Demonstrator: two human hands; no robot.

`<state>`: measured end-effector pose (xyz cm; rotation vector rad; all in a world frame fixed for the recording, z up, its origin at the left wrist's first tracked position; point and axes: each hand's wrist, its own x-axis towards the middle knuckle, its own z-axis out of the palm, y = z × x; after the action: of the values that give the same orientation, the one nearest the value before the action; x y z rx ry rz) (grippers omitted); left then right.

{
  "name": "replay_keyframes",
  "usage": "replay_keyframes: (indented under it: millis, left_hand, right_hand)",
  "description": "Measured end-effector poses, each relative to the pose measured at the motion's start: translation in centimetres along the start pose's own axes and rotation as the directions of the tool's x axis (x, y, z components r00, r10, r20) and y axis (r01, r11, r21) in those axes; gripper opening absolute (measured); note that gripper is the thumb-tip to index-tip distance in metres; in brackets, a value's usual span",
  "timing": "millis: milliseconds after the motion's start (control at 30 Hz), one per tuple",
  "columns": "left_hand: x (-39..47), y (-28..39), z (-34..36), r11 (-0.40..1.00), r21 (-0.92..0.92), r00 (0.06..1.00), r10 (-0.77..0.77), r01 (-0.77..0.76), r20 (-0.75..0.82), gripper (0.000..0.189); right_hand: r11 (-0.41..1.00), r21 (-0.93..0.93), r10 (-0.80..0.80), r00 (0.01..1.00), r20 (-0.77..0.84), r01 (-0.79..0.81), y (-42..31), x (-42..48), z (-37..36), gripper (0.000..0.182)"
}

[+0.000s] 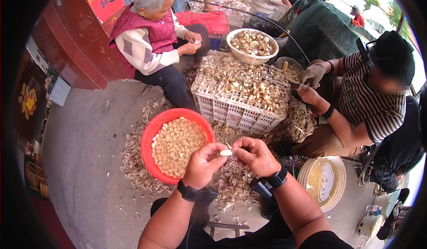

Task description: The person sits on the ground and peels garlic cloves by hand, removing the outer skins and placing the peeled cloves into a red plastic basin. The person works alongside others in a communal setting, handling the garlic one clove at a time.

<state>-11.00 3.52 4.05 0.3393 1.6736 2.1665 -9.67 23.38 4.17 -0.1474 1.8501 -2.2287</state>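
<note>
Between the fingertips of my left hand [206, 164] is a pale peeled garlic clove [226, 152]. My right hand [255, 155] pinches at the clove's right end, where a thin pointed bit, perhaps skin or a small blade, sticks up. To the left of my hands stands a red plastic basin [145, 149] filled with peeled garlic cloves [178, 145] in liquid. Beyond my hands is an upturned white plastic crate [233, 113], its top strewn with unpeeled cloves [262, 93] and dry skins.
A bowl of garlic [252, 43] rests at the crate's far edge. A person in a vest [156, 42] sits far left, a person in a striped shirt [367, 95] right. A white bucket [340, 182] with liquid stands right; garlic skins [233, 182] litter the floor.
</note>
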Motion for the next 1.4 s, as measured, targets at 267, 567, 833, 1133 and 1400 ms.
replay_keyframes:
  millis: [267,567,833,1133,1400]
  left_hand:
    - [-0.2,0.9,-0.3,0.984,-0.157,0.993,-0.099,0.088,-0.066,0.027]
    - [-0.2,0.2,0.2,0.997,0.082,0.996,0.005,0.002,-0.088,0.023]
    - [-0.2,0.3,0.2,0.997,-0.005,0.994,-0.082,0.082,-0.075,0.023]
    - [0.0,0.9,-1.5,0.872,-0.454,0.972,-0.23,0.182,-0.053,0.025]
    - [0.1,0.3,-1.5,0.906,-0.373,0.974,-0.225,0.2,-0.023,0.025]
  right_hand:
    - [0.999,0.054,0.007,1.0,-0.005,-0.007,-0.3,-0.1,0.6,0.018]
    - [0.995,-0.077,-0.068,0.997,0.028,0.07,-0.9,-0.5,1.3,0.018]
    - [0.998,0.061,-0.032,0.992,0.12,0.025,-0.1,-0.5,0.9,0.017]
    - [0.988,-0.157,0.001,1.0,0.032,0.004,-1.0,-0.2,-0.9,0.024]
    - [0.698,-0.675,-0.253,0.964,0.081,0.24,0.7,0.5,-1.4,0.016]
